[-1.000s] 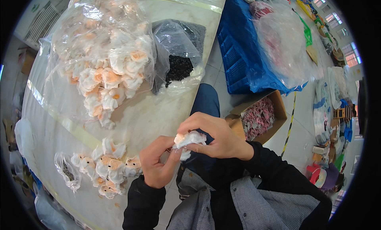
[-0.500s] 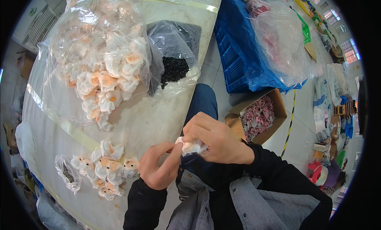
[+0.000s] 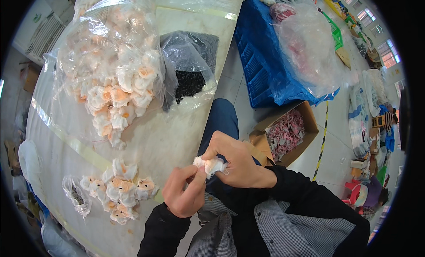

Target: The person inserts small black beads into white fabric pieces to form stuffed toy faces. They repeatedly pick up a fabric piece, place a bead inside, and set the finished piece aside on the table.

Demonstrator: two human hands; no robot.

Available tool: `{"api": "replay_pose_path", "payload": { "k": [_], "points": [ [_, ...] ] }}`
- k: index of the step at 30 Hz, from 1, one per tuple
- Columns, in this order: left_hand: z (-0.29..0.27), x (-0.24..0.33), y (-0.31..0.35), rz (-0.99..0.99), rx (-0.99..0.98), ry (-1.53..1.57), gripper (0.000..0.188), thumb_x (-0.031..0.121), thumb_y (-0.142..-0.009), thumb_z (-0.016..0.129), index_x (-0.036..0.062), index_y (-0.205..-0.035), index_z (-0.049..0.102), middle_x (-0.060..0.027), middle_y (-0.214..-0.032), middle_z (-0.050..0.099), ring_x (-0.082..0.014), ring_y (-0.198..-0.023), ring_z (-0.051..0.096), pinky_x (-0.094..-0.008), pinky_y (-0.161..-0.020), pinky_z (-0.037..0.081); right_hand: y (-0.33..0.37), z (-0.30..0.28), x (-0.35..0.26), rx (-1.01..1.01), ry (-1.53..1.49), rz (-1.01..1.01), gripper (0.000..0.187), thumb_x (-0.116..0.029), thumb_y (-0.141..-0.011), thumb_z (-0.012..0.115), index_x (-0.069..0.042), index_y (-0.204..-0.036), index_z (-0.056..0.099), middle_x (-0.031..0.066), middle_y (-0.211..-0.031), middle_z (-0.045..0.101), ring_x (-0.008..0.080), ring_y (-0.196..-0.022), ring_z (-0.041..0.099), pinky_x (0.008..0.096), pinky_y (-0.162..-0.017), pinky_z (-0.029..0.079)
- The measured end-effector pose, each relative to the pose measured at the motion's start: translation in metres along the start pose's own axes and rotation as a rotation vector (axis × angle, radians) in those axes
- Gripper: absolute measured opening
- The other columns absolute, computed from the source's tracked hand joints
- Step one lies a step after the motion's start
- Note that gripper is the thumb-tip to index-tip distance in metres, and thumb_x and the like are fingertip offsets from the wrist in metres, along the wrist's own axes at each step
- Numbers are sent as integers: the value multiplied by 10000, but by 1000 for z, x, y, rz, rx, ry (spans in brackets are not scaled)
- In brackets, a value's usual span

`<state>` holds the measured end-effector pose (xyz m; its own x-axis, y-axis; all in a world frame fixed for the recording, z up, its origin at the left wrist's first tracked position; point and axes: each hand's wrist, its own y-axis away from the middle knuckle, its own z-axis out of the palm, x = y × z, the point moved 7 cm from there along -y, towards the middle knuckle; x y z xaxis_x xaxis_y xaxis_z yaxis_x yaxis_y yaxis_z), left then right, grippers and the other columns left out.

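Observation:
Between my two hands, above my lap at the table's edge, is a small white and peach plush piece [image 3: 212, 165]. My right hand [image 3: 237, 161] wraps round its fluffy white side. The thumb and fingertips of my left hand [image 3: 183, 190] pinch its near left end; whether a tiny part sits between them is hidden. On the table left of my hands lies a small pile of similar plush heads [image 3: 119, 190] with dark eyes. Beside that pile is a small clear bag [image 3: 77, 196] with dark bits in it.
A large clear bag [image 3: 110, 66] of plush pieces and an opened bag of small black parts [image 3: 189, 83] lie farther up the table. Right of my knee stand a cardboard box [image 3: 305, 144] of pink scraps and a blue crate [image 3: 259, 75] with plastic bags.
Both hands and the plush piece have shifted slightly. My right thumb now presses on top of the piece, and more of its peach part shows. The whole view has moved a little.

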<state>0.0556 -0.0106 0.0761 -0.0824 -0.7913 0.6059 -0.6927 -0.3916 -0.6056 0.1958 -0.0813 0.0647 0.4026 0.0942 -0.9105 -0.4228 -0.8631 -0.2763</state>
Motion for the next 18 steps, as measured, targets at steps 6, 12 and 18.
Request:
{"api": "replay_pose_path", "payload": {
  "k": [6,12,18],
  "points": [
    [-13,8,-9,-4,39,-13,391,-165,-681,744,-7,-1038,770,-92,-933,666,-204,-651,590,-293,-567,498,-6,6,1,31,-153,55,232,5,-812,790,-27,-972,624,117,-887,603,297,-763,624,338,-683,494],
    [-33,13,10,-56,40,-86,417,-136,-669,763,40,-1047,785,-75,-937,679,-218,-666,626,-309,-582,516,1,32,-1,-68,-58,-112,295,-11,-754,811,-45,-980,625,128,-895,617,344,-797,658,350,-684,516],
    [-122,-2,49,-301,378,-517,217,-57,-817,723,65,-991,686,-133,-934,668,-331,-853,659,-426,-779,539,-33,28,11,-112,347,-335,262,-280,-868,809,-65,-936,677,83,-869,662,273,-708,666,372,-614,525]
  ]
}}
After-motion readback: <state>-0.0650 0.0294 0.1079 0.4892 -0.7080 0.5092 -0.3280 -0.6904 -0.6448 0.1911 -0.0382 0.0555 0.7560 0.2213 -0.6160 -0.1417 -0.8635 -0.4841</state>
